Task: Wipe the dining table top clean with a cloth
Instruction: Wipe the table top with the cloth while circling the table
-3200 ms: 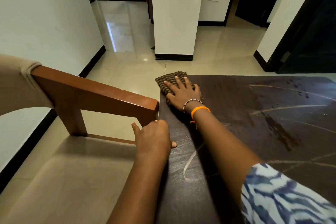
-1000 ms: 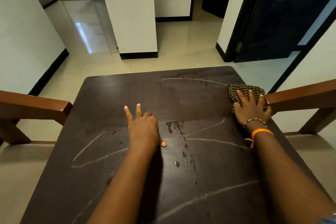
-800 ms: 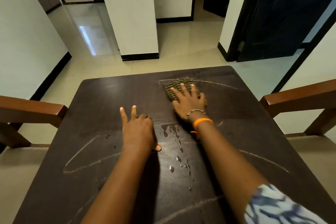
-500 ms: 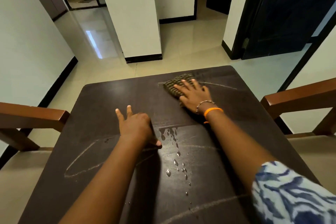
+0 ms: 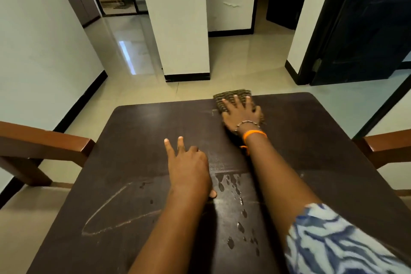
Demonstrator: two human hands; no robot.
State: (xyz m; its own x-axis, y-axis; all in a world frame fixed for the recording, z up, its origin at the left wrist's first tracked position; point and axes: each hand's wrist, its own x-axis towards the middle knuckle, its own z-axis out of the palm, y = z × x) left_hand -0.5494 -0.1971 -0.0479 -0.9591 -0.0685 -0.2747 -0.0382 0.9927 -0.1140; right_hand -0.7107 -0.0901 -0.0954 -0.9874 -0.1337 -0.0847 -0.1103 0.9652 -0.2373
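A dark brown dining table (image 5: 138, 131) fills the lower middle of the head view. Chalky streaks (image 5: 104, 207) and water drops (image 5: 235, 187) lie on its near half. A checked brown cloth (image 5: 229, 98) sits at the far edge, slightly overhanging it. My right hand (image 5: 241, 113) presses flat on the cloth with fingers spread; beads and an orange band circle the wrist. My left hand (image 5: 189, 167) rests on the table's middle, two fingers stretched out, the others curled, holding nothing.
Wooden chair backs stand at the table's left side (image 5: 44, 144) and right side (image 5: 387, 144). Past the far edge lies tiled floor (image 5: 240, 69), a white pillar (image 5: 178, 20) and a dark door (image 5: 364, 29) at the right.
My right hand has slid the cloth from the table's right edge leftward, then forward to the far edge. My left hand has stayed planted mid-table.
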